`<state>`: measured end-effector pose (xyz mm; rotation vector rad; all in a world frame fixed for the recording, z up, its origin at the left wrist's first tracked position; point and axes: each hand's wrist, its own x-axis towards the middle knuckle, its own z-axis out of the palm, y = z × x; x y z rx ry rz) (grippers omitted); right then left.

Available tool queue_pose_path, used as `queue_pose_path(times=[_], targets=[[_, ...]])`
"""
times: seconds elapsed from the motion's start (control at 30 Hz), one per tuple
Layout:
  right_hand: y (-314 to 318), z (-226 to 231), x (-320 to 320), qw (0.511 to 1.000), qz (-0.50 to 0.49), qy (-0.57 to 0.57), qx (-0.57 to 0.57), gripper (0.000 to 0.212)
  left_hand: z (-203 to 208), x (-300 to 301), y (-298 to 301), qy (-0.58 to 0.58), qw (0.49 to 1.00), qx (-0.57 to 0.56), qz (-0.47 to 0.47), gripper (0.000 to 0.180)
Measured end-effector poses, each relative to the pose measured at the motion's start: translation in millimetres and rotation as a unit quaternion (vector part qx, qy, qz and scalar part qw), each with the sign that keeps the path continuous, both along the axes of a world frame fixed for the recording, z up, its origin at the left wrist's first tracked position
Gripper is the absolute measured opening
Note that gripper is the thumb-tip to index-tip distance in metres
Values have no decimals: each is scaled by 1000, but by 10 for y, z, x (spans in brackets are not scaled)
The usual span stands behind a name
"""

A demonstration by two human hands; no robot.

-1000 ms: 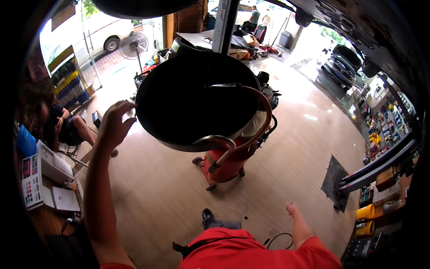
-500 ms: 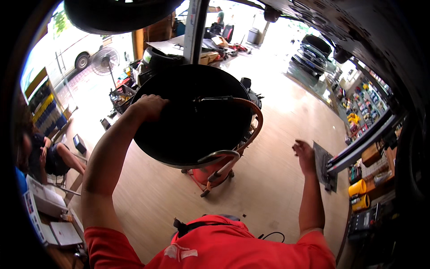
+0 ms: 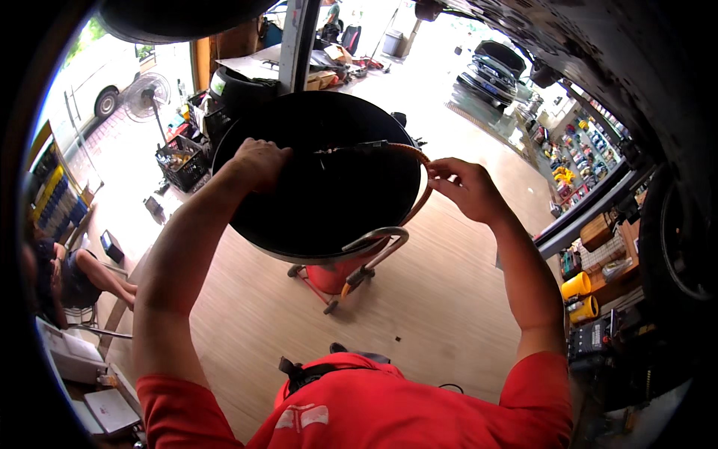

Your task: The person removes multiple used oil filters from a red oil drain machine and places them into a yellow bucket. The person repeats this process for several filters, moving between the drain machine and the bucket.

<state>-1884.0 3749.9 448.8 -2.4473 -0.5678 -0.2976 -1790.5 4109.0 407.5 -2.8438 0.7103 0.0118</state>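
A wide, round black drain basin (image 3: 336, 206) stands in front of me on a red wheeled base (image 3: 327, 277). Over its left part reaches my left hand (image 3: 262, 162), knuckles up and fingers curled; whatever they hold is hidden in the dark. My right hand (image 3: 458, 182) is closed on the orange-brown hose (image 3: 407, 150) at the basin's right rim, thumb and fingers pinching it. The hose's dark end piece (image 3: 366, 147) lies across the basin, its tip close to my left fingers. A curved metal handle (image 3: 381, 233) rises at the basin's near right side.
A raised vehicle's underside (image 3: 568, 45) hangs overhead at right, and a tyre (image 3: 179, 15) at upper left. A lift post (image 3: 298, 49) stands behind the basin. At left are a fan (image 3: 147, 97), a crate (image 3: 182, 161) and a seated person (image 3: 78, 273). Yellow containers (image 3: 577, 286) sit at right.
My right hand has come up and inward from the open floor side and taken hold of the hose. My left hand has shifted slightly farther over the basin. The view has shifted a little.
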Motion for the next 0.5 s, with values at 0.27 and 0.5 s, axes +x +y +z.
queue_pose_path(times=[0.27, 0.5], targets=[[435, -13, 352, 992, 70, 74, -81, 31, 203, -455, 328, -190, 946, -261, -8, 51], [1026, -286, 608, 848, 61, 180, -495, 30, 101, -716, 460, -204, 896, -394, -11, 60]])
